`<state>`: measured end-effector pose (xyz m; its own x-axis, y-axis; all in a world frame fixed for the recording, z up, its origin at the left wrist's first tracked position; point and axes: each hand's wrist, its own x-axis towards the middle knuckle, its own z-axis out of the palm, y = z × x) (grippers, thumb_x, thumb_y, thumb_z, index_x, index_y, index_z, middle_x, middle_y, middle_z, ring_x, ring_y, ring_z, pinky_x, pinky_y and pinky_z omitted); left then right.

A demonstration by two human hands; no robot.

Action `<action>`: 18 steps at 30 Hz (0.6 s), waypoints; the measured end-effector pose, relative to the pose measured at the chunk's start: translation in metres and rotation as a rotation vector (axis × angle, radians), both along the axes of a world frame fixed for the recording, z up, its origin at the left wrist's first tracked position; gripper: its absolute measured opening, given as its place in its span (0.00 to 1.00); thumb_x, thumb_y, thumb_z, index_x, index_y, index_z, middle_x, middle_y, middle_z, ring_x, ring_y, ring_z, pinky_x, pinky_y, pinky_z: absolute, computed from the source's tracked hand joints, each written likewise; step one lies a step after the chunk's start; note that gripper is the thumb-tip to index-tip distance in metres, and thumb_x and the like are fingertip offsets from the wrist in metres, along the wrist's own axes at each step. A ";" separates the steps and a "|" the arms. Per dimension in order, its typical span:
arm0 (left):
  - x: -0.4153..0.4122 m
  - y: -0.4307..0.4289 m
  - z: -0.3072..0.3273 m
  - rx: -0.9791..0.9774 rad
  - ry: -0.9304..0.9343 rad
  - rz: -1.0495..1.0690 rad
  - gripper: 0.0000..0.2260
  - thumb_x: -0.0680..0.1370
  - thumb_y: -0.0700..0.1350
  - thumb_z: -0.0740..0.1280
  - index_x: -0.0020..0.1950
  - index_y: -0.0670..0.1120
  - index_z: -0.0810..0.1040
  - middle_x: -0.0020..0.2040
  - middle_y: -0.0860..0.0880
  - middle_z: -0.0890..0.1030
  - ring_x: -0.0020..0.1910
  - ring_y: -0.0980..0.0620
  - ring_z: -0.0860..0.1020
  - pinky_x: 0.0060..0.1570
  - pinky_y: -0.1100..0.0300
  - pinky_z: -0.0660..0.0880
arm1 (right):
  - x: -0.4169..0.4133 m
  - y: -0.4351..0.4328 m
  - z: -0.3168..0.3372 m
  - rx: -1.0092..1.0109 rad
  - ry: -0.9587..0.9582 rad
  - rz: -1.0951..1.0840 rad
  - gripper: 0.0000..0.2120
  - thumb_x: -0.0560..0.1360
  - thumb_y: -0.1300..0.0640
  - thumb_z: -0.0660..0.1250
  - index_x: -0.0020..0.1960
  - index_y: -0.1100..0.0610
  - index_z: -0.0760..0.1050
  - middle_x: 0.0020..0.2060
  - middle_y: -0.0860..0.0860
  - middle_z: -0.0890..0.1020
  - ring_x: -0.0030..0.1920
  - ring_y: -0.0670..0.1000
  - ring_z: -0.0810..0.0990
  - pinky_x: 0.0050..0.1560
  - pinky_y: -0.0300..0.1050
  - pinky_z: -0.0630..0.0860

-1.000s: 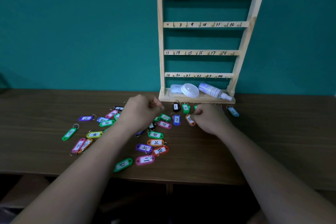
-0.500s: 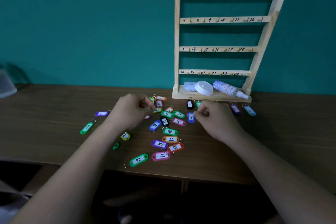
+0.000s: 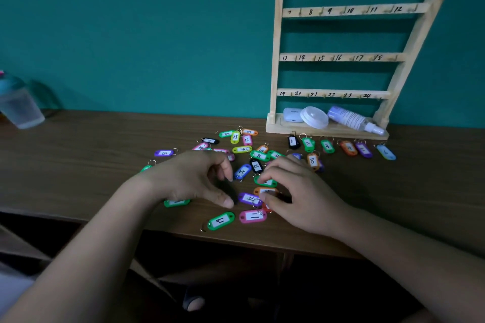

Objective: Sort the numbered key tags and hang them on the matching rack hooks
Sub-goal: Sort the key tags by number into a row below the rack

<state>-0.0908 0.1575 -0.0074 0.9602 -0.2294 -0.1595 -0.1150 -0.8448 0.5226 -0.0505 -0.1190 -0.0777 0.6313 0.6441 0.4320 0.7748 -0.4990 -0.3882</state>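
Observation:
Several coloured numbered key tags lie scattered on the brown table (image 3: 78,165). A row of tags lies in front of the wooden rack (image 3: 341,57), starting with black tag 1 (image 3: 293,142) and green tag 2 (image 3: 308,144), with orange tag 8 (image 3: 312,161) just below. The rack's visible numbered hooks are bare. My left hand (image 3: 194,178) hovers over the pile's left side, fingers loosely curled and holding nothing. My right hand (image 3: 296,191) reaches over the pile's near part. Its fingertips are at a green tag (image 3: 265,181) and its thumb is beside an orange tag (image 3: 265,190) and a purple tag (image 3: 248,198).
On the rack's base lie a white case (image 3: 292,114), a round white lid (image 3: 314,117) and a spray bottle (image 3: 351,119). A plastic cup (image 3: 18,107) stands at the far left. Green tag 19 (image 3: 221,221) and pink tag 11 (image 3: 252,216) lie near the table's front edge.
Both hands have come nearer along the pile and loosened from fists into relaxed fingers. The view has tilted down and swung left, cutting off the rack's top row.

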 end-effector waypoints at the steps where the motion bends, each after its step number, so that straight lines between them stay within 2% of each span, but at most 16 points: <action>1: -0.002 0.001 -0.001 0.016 0.011 -0.016 0.22 0.64 0.58 0.85 0.53 0.60 0.81 0.52 0.60 0.82 0.53 0.62 0.79 0.54 0.61 0.76 | 0.000 -0.001 -0.001 -0.008 -0.008 0.009 0.09 0.80 0.47 0.73 0.58 0.48 0.81 0.55 0.40 0.77 0.62 0.46 0.76 0.65 0.50 0.71; 6: -0.008 0.007 -0.007 0.093 0.025 -0.071 0.25 0.63 0.60 0.85 0.54 0.61 0.79 0.52 0.60 0.80 0.51 0.62 0.77 0.50 0.63 0.75 | -0.001 -0.003 -0.001 -0.012 0.004 0.016 0.10 0.80 0.47 0.73 0.60 0.47 0.81 0.57 0.39 0.77 0.64 0.45 0.75 0.65 0.49 0.72; 10: -0.007 0.010 -0.013 0.117 -0.006 -0.059 0.23 0.64 0.59 0.85 0.52 0.60 0.79 0.51 0.60 0.79 0.49 0.64 0.76 0.44 0.68 0.71 | 0.000 -0.001 -0.001 -0.063 -0.008 0.015 0.13 0.80 0.43 0.72 0.62 0.46 0.80 0.58 0.39 0.75 0.64 0.44 0.73 0.65 0.50 0.72; 16: 0.002 0.008 -0.015 0.163 -0.110 -0.017 0.23 0.65 0.59 0.84 0.52 0.58 0.78 0.52 0.60 0.79 0.50 0.64 0.76 0.44 0.65 0.70 | 0.001 0.013 0.000 -0.125 -0.076 -0.060 0.18 0.81 0.38 0.67 0.65 0.47 0.78 0.59 0.40 0.75 0.62 0.45 0.70 0.64 0.52 0.70; 18: 0.005 0.010 -0.017 0.156 -0.118 -0.022 0.23 0.65 0.62 0.83 0.53 0.60 0.78 0.53 0.60 0.79 0.52 0.61 0.76 0.49 0.60 0.73 | 0.000 0.018 0.001 -0.132 -0.085 -0.083 0.18 0.82 0.38 0.65 0.65 0.48 0.78 0.59 0.41 0.74 0.62 0.45 0.70 0.64 0.51 0.69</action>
